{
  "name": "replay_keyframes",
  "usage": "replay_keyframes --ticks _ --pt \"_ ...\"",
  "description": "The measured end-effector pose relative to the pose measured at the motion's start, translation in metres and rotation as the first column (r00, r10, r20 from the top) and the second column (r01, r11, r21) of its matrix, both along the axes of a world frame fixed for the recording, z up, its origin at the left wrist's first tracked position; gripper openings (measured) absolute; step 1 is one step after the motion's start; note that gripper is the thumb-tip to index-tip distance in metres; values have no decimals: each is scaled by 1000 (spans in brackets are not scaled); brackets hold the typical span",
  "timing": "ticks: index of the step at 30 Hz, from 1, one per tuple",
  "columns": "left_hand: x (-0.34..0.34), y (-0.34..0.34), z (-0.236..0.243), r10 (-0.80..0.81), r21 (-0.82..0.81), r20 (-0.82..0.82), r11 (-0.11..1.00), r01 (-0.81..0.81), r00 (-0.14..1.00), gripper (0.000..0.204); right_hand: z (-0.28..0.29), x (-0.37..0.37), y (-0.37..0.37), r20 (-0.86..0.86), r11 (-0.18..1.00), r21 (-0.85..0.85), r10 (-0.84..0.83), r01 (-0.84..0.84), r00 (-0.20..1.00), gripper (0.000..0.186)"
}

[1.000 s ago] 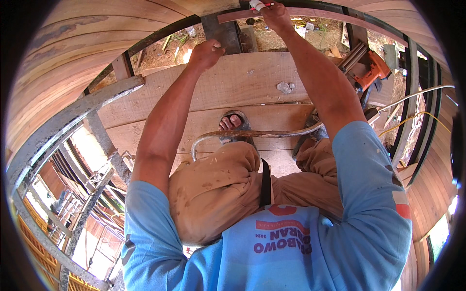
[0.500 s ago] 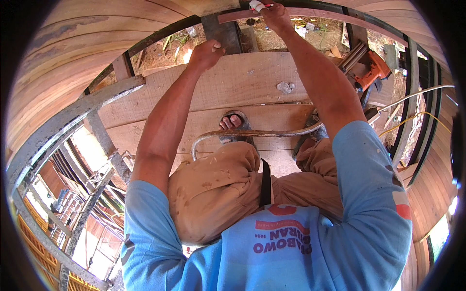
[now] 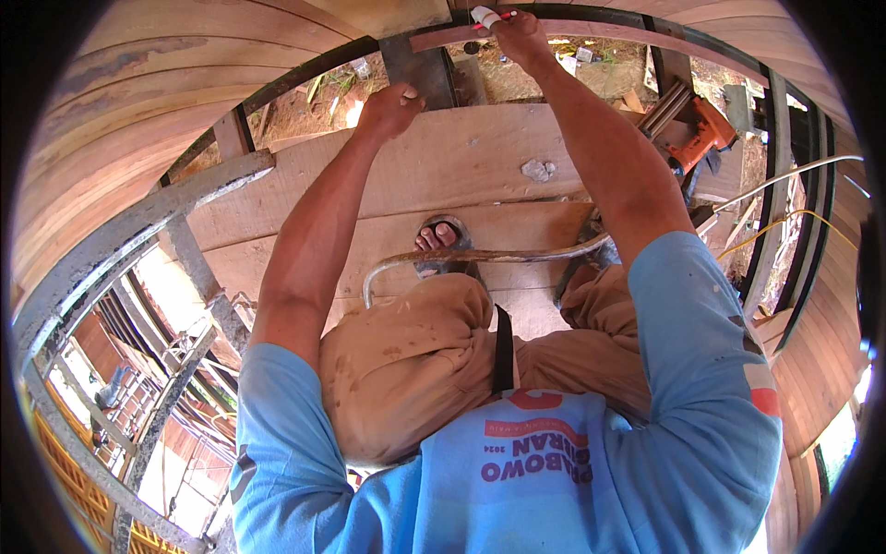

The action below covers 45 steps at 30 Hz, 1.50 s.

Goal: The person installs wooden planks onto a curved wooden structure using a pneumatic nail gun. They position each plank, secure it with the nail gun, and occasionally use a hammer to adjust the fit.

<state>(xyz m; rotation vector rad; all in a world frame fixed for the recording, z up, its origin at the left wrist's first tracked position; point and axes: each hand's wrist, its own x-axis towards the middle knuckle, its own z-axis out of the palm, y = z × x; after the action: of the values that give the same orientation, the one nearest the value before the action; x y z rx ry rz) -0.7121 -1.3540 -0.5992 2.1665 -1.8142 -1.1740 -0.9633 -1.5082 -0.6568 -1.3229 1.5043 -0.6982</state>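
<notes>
My right hand (image 3: 522, 42) is raised at the far edge, by a long wooden strip (image 3: 591, 30) that runs along a dark beam. Its fingers are closed on a thin red stick, perhaps a pencil (image 3: 507, 15); something white is wrapped around one finger. My left hand (image 3: 388, 112) is closed beside a dark upright post (image 3: 417, 72), above the far edge of the planks. Whatever it may hold is hidden by the curled fingers.
I squat on wide wooden planks (image 3: 388, 185). An orange nail gun (image 3: 709, 134) lies at the far right, with a pale hose (image 3: 517, 254) crossing near my feet. A whitish lump (image 3: 538, 170) sits on the planks. Grey-splattered framing (image 3: 129, 222) stands left; ground shows below the far edge.
Both hands keep their grip and nearly the same place. The right hand sits very slightly lower and farther left in the picture, as the whole view shifts a little.
</notes>
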Motion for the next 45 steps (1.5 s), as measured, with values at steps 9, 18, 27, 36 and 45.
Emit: replay_keyframes --ticks 9,18,27,36,45 --pt "3 0 -11 -12 -53 -30 999 11 999 41 99 -67 1 -60 896 176 423 -407 904 41" --pt "6 1 -12 -30 -65 -111 998 23 993 35 213 -180 38 -463 830 101 527 -549 712 37" --pt "18 2 -18 5 -11 -205 1000 -8 979 32 182 -283 199 133 895 272 -398 353 908 33" --pt "-16 -12 -4 42 5 -288 999 -42 957 28 164 -246 256 233 795 574 -388 196 892 34" --pt "-21 -9 -26 58 59 -418 998 -37 907 28 168 -251 262 118 875 479 -142 69 983 47"
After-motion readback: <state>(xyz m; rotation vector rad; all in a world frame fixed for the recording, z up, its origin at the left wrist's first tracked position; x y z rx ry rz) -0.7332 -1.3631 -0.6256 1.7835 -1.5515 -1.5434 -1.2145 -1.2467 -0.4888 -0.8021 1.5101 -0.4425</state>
